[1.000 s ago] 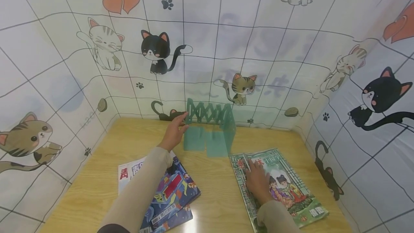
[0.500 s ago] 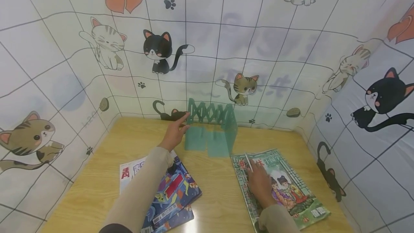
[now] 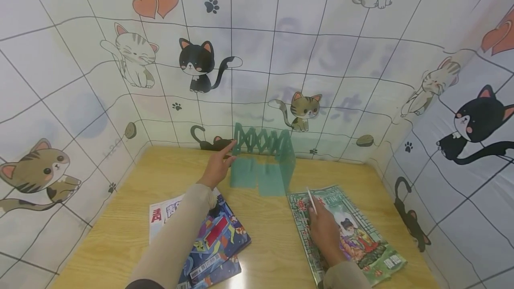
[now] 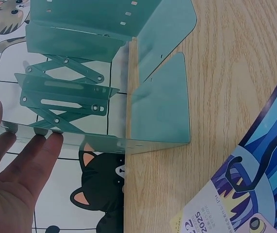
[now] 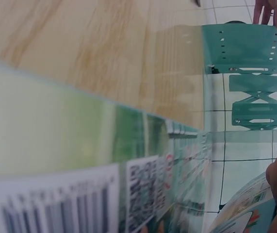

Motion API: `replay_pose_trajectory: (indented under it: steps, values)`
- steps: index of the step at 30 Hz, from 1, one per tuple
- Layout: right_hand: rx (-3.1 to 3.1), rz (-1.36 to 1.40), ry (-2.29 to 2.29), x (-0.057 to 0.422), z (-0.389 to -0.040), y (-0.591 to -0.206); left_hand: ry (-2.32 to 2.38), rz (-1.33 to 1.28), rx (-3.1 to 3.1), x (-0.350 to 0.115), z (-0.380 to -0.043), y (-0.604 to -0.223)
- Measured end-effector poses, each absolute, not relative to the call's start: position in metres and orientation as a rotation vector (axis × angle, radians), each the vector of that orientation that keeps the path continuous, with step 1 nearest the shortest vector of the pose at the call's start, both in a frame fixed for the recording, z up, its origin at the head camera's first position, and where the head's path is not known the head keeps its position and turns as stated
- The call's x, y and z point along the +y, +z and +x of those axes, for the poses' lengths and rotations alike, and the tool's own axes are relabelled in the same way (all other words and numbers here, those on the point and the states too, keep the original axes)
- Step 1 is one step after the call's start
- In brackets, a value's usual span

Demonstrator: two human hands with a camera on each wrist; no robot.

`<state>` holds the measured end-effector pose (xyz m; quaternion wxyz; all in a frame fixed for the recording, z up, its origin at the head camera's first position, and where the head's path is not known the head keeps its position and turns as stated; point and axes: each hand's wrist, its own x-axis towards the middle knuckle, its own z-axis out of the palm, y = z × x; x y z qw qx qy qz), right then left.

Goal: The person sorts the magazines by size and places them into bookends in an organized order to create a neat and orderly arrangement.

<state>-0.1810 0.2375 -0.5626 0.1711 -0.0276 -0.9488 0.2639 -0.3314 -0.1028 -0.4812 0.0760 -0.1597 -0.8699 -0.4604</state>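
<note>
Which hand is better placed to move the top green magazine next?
Probably the right hand: it grips the green magazine by its edge, while the left hand has its fingertips against the teal bookend, away from the magazine.

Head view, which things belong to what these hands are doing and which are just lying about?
Likely part of the job:
green stand, touched by the left hand
green magazine, held by the right hand

Apparently just lying about:
blue magazines, touched by neither hand, though they could belong too
cat-print backdrop, only scenery
</note>
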Motion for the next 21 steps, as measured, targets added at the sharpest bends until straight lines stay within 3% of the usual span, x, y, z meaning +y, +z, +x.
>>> replay_pose_trajectory:
  steps: [21]
  values:
    - [-2.434,0.115,0.917,0.218,-0.172,-0.534,-1.407,-0.47,-2.598,-0.104,-0.33,-0.481]
